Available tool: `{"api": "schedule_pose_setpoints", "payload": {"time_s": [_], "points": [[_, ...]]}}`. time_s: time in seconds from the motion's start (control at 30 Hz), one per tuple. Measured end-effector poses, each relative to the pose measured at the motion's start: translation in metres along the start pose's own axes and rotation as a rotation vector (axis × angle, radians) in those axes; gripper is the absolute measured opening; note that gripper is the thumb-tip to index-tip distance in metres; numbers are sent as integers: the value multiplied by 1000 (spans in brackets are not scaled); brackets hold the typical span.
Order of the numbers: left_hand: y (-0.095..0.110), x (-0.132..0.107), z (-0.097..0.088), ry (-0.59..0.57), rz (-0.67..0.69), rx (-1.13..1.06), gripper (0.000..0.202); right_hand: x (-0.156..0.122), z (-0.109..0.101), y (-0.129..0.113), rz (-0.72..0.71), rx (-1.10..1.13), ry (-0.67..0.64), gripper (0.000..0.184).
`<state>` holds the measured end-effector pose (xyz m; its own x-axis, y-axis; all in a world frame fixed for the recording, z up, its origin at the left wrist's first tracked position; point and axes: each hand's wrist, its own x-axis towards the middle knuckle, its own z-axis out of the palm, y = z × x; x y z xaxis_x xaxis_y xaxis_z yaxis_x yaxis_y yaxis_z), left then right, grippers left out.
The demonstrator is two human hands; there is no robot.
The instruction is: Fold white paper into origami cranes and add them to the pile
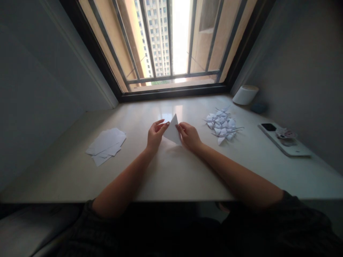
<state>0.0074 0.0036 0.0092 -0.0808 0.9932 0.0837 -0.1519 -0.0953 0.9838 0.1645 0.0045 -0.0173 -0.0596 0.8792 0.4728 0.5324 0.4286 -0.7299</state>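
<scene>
Loose sheets (107, 142): on the surface (177, 178), at the left
Held paper (173, 134): between left hand (155, 134) and right hand (189, 135)
Folded pieces (223, 125): to the right of right hand
Phone (281, 144): farther right
Window (170, 46): behind the surface

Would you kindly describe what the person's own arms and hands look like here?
The left hand and right hand are ungloved, and the forearms are bare. Near-black sleeves end around the elbows; they are too dark to make out any pattern.
</scene>
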Motion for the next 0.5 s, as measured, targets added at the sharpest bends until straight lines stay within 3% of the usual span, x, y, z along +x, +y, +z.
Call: {"api": "schedule_pose_setpoints", "payload": {"time_s": [0.23, 0.5], "points": [[-4, 0, -4, -150, 8, 83, 31, -3, -2, -9, -182, -153, -100, 38], [0, -4, 4, 92, 2, -40, 30, -3, -2, -14, -86, 3, -108, 43]]}}
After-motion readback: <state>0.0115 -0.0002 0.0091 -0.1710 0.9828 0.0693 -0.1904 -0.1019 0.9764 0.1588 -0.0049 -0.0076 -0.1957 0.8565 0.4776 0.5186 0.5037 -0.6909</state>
